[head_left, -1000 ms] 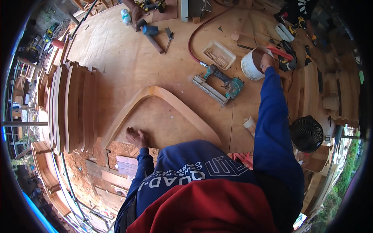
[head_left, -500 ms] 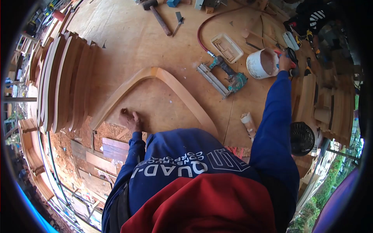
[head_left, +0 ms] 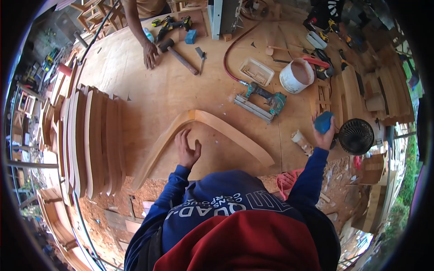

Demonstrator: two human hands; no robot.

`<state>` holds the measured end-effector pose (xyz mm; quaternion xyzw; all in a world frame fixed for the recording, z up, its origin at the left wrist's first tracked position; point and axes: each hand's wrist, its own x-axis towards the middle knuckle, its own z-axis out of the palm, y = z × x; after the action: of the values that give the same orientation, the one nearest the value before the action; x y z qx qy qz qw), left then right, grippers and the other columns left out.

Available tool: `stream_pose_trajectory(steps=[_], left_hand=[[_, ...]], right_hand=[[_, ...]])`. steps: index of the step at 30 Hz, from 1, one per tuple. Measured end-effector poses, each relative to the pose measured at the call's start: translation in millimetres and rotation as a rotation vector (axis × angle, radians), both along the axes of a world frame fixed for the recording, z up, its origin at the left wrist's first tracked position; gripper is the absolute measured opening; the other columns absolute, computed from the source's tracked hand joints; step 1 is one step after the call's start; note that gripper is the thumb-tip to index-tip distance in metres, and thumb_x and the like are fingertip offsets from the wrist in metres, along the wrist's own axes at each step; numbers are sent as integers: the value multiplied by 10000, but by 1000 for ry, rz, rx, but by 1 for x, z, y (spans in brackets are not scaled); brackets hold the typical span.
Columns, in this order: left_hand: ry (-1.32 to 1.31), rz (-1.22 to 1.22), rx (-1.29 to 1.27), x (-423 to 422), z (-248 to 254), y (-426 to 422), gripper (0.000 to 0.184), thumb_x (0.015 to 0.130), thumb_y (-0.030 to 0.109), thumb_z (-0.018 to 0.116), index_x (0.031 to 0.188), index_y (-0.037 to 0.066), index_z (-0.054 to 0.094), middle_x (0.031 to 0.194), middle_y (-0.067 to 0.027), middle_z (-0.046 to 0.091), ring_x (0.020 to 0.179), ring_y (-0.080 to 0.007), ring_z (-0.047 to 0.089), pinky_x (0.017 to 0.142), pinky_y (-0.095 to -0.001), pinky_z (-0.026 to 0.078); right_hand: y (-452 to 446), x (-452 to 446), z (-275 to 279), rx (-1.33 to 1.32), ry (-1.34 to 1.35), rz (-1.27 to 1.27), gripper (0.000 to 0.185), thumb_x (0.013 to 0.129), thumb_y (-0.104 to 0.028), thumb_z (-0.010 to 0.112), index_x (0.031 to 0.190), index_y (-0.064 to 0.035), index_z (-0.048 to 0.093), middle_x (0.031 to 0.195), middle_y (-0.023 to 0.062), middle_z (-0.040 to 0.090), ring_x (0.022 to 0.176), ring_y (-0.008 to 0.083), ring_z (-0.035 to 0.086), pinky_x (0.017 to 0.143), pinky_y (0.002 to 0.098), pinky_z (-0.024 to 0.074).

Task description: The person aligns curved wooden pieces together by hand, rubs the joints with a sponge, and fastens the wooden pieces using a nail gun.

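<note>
A V-shaped curved wooden piece [head_left: 235, 133] lies on the plywood table, its bend pointing away from me. My left hand [head_left: 187, 151] is open beside the inner edge of its left arm, fingers spread; whether the fingertips touch the wood I cannot tell. On the right, my right hand [head_left: 323, 131] grips a blue sanding block [head_left: 323, 122] above the table's near right part. Below that hand lies a whitish cylindrical container [head_left: 302, 142]. A teal nail gun [head_left: 264, 101] with a red hose rests beyond the curved piece.
Curved wooden pieces [head_left: 92, 140] stand stacked at left. A white bucket [head_left: 296, 76], plastic tray [head_left: 257, 71] and black fan [head_left: 356, 135] are at right. Another person's hand [head_left: 150, 55] rests on the far side near a mallet [head_left: 183, 60] and a drill [head_left: 176, 27].
My right hand has come back from beside the bucket and now holds the blue sanding block. My left hand has moved toward the bend of the curved piece. Another person's hand has come into view.
</note>
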<state>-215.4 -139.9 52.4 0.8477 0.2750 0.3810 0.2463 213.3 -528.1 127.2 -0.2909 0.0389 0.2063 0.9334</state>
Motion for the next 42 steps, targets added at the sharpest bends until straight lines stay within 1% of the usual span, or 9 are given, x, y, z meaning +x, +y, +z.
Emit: stream_pose_trajectory(steps=[5,8,14,25,28,37,39,41,42], left_hand=[[158,-537,182,143,53,68,508,854,90,648,1348,21,550,1332,-212,570,1252,-393,533,1058,-475,444],[253,-715,283,225,49,86,523,902,148,641,1399,28,528,1377,-210,562,1293,-397,522,1105,-479,424],[383,-942,490,349,3,54,605,932,317,627,1415,-23,496,1396,-227,564,1334,-398,503,1138,-506,376],[492,-986,678,385,-22,33,517,926,403,675,1226,-4,564,1262,-214,636,1261,-370,556,1096,-494,395],[518,-1029,620,379,9,27,508,893,375,716,1211,1,584,1220,-187,656,1217,-356,580,1067,-492,408],[-204,-882,665,411,190,21,536,797,251,829,1225,3,622,1091,-187,682,1036,-375,648,889,-486,493],[-207,-800,483,451,243,23,489,843,254,799,1228,-2,638,990,-203,694,938,-395,670,807,-486,521],[-25,-701,138,474,317,16,464,897,315,745,1218,-3,639,1095,-269,706,1084,-385,681,951,-526,486],[-81,-672,94,497,339,22,385,924,315,703,1177,27,667,972,-177,703,970,-336,677,850,-501,499]], right_hand=[[4,-131,-58,-669,-65,-215,323,993,-303,705,1182,-51,634,1112,74,662,1135,242,639,987,403,517],[-5,-185,-70,-588,81,-361,302,1001,-292,697,1166,-44,653,1092,43,665,1026,154,649,886,302,529],[-20,-258,-83,-597,-11,-414,369,983,-255,709,1249,-7,648,1154,57,686,1013,160,664,856,309,539],[-7,-263,-86,-646,162,-402,357,911,-108,734,1237,5,642,1132,88,705,992,181,680,862,316,542],[3,-248,-89,-622,135,-343,375,906,-113,735,1246,0,623,1142,87,693,1013,183,668,888,323,533],[45,-207,-85,-450,19,45,519,866,-163,727,1333,-11,562,1220,123,668,1108,229,656,963,371,534],[52,-198,-74,-409,21,134,534,851,-170,726,1331,-10,557,1207,135,668,1108,242,657,972,384,535],[53,-189,-71,-409,27,194,512,851,-160,714,1314,-9,555,1182,148,670,1080,250,662,961,397,543],[51,-185,-81,-345,29,197,517,848,-157,712,1317,-11,552,1191,157,668,1096,259,663,971,404,543]])
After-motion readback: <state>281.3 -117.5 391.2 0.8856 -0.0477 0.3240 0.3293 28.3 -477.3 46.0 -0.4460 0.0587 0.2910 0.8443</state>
